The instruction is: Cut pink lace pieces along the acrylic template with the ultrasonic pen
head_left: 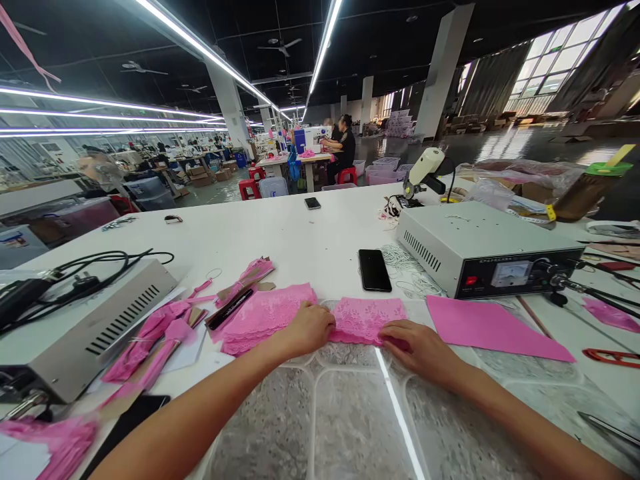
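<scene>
A pink lace piece lies across the tabletop between my hands. My left hand has its fingers curled in at the left end of this piece, beside a stack of pink lace pieces. At the lower right corner my right hand pinches the lace edge, thumb tucked under and partly hidden. A black marker rests against the left side of the stack. To the right of my right hand is a flat, plain pink sheet.
A black phone lies beyond the lace. Grey boxes with cables stand at right and left. Bundled pink strips are at the left. A white cutter is farther back. Another person sits at a distant table.
</scene>
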A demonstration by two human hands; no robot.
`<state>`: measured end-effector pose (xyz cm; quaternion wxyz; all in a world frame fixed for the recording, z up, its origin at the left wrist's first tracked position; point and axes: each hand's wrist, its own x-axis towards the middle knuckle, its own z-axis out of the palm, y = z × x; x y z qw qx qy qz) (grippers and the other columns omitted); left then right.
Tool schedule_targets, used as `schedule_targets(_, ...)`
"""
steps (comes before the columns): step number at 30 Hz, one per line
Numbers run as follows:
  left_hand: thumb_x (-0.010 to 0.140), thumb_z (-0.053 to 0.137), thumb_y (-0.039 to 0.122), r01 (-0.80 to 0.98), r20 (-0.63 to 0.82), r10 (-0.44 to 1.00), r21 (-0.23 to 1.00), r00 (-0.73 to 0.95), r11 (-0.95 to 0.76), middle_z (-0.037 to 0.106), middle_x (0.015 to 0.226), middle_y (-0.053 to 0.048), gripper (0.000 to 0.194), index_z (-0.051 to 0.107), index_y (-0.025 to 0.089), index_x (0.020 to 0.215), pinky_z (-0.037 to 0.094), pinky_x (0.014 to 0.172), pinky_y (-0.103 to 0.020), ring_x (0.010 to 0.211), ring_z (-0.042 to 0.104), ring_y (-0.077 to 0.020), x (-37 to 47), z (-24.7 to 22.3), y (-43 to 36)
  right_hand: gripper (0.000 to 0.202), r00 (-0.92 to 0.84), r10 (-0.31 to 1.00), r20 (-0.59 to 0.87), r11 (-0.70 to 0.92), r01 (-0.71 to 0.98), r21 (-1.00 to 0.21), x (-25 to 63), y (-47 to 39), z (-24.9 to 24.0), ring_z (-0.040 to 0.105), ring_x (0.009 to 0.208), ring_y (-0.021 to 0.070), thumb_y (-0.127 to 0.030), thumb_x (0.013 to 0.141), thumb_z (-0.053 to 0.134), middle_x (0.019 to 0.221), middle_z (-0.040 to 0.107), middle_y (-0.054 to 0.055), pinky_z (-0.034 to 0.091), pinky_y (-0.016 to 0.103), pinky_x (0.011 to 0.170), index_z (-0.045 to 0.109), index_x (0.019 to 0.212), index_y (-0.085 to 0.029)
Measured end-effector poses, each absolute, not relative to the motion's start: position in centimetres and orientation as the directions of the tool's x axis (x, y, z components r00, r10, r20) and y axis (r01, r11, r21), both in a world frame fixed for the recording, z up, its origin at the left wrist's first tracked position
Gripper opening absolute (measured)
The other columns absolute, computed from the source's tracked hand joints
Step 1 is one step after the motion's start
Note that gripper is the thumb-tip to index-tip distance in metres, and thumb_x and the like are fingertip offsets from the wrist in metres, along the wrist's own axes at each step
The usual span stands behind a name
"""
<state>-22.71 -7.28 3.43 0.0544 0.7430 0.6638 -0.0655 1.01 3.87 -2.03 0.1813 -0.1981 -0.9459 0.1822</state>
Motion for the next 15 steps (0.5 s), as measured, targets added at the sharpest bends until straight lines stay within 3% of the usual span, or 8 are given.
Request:
schedule_targets(3,0.096,0.059,0.034,0.994,-0.148,0.983,0.022,0.113,-0.111,0.062,0.117,-0.008,0.03,0.058,0.015,0.119,0.055,0.085,-0.041,0.098,0.064,-0.0206,-22.7,3.6,-7.2,0.02,-0.842,0.46,0.282,0.858,0.34,-0.385,0.4,3.3,-1.3,0.069,0.084,0.0217,-0.031,0.091,0.054,0.096,0.073,0.008,0.055,0.034,0.071,0.07,0.096,-0.021)
schedule_targets(6,0.096,0.059,0.034,0.993,-0.118,0.986,0.038,0.119,-0.115,0.062,0.116,-0.008,0.029,0.059,0.015,0.119,0.055,0.084,-0.04,0.097,0.064,-0.0203,-22.6,3.6,-7.1,0.023,-0.822,0.472,0.32,0.867,0.366,-0.338,-1.0,2.6,-1.3,0.066,0.091,0.0261,-0.035,0.085,0.062,0.101,0.071,0.011,0.054,0.038,0.075,0.068,0.101,-0.019)
schedule_targets(10,0.096,0.059,0.034,0.99,-0.072,0.988,0.025,0.138,-0.137,0.063,0.113,-0.008,0.028,0.06,0.015,0.116,0.055,0.083,-0.04,0.095,0.064,-0.0194,-22.5,3.9,-7.0,0.013,-0.802,0.47,0.368,0.879,0.386,-0.279,-2.6,2.9,-1.9,0.064,0.088,0.0262,-0.019,0.084,0.058,0.095,0.069,0.012,0.052,0.037,0.073,0.068,0.093,-0.017)
schedule_targets(12,0.096,0.059,0.033,0.986,-0.044,0.985,0.013,0.168,-0.167,0.064,0.105,-0.006,0.023,0.062,0.014,0.109,0.054,0.083,-0.039,0.091,0.064,-0.0182,-22.4,4.2,-7.4,0.019,-0.796,0.463,0.39,0.885,0.389,-0.257,-2.3,3.4,-2.1,0.063,0.083,0.0237,-0.012,0.086,0.049,0.089,0.069,0.011,0.051,0.035,0.069,0.067,0.088,-0.017)
schedule_targets(15,0.096,0.054,0.019,0.969,-0.002,0.969,-0.004,0.245,-0.246,0.064,0.088,-0.003,0.011,0.062,0.015,0.09,0.048,0.085,-0.039,0.084,0.061,-0.0174,-22.0,4.3,-9.2,0.024,-0.803,0.423,0.421,0.906,0.357,-0.228,-0.3,3.6,-1.8,0.063,0.081,0.0226,-0.009,0.087,0.045,0.089,0.069,0.011,0.051,0.034,0.068,0.067,0.09,-0.017)
